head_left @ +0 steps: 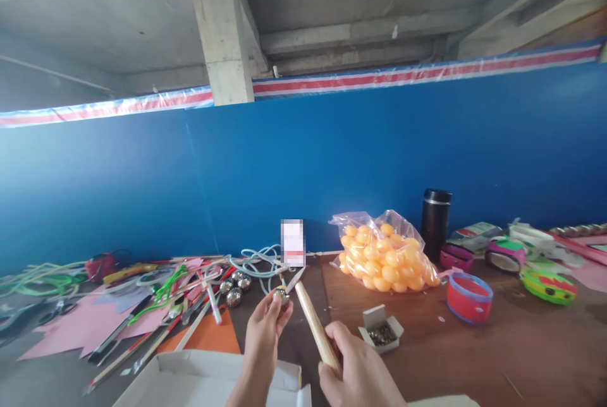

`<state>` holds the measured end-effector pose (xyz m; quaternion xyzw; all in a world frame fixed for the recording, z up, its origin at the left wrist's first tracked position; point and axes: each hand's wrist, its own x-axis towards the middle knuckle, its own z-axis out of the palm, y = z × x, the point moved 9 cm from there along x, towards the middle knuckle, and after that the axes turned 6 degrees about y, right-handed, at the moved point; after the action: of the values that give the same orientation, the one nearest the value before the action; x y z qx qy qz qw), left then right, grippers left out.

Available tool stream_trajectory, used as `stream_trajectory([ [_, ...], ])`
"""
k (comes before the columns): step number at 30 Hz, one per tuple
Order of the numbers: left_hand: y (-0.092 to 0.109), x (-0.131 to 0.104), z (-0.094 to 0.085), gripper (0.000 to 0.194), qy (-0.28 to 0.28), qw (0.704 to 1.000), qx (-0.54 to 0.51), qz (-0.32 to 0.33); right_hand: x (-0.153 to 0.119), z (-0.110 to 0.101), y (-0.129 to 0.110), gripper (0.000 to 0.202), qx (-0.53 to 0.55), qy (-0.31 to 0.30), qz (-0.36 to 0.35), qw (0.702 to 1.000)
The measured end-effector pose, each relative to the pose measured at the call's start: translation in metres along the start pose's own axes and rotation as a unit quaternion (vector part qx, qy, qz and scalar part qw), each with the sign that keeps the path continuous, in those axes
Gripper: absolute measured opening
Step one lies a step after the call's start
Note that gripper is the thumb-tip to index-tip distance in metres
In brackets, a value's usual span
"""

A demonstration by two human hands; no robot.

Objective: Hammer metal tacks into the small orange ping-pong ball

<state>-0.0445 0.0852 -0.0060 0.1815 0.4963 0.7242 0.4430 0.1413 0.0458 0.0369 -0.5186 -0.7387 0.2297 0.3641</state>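
My left hand [264, 331] is closed, with thumb and fingers pinching a shiny metal ball [282, 295]. My right hand [355, 366] is wrapped round the pale wooden handle of a hammer [313, 325]. Its silvery, pointed head sits at the top, right beside the ball; whether the two touch I cannot tell. Several more metal balls [234, 296] lie in a cluster to the left of my left hand. A small open white box [380, 347] of little metal pieces stands to the right of the hammer.
An open white cardboard box [202, 363] is in front. A clear bag of orange balls [384, 255], a black flask [435, 224] and a red-and-blue round pouch [469, 298] stand to the right. Paper, cords and tools clutter the left. A blue partition [303, 160] closes the back.
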Motion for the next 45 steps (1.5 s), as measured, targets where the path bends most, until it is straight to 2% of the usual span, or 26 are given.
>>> stream_trajectory([
  [13, -0.009, 0.012, -0.008, 0.015, -0.009, 1.0, -0.019, -0.008, 0.0, -0.002, 0.005, 0.022, -0.018, 0.03, 0.003, 0.999],
  [19, -0.011, 0.016, -0.01, 0.013, -0.016, 1.0, -0.025, -0.007, -0.001, 0.004, 0.002, 0.023, -0.018, 0.026, -0.009, 0.999],
  [25, -0.013, 0.017, -0.013, 0.01, 0.005, 0.999, -0.043, -0.025, 0.0, -0.004, 0.001, 0.022, -0.012, 0.059, -0.012, 0.998],
  [32, -0.012, 0.017, -0.009, 0.007, -0.022, 0.997, -0.061, -0.033, 0.0, 0.007, 0.001, 0.024, -0.038, 0.035, -0.025, 0.998],
  [35, -0.013, 0.017, -0.011, 0.008, -0.019, 0.998, -0.058, -0.035, 0.0, 0.01, 0.003, 0.024, -0.044, 0.025, -0.016, 0.999],
  [41, -0.015, 0.015, -0.009, 0.012, -0.002, 0.998, -0.056, -0.039, 0.0, 0.004, 0.0, 0.025, -0.031, 0.054, -0.029, 0.998],
  [45, -0.014, 0.013, -0.007, 0.014, -0.005, 0.998, -0.059, -0.034, 0.0, 0.011, 0.001, 0.026, -0.042, 0.036, -0.032, 0.998],
])
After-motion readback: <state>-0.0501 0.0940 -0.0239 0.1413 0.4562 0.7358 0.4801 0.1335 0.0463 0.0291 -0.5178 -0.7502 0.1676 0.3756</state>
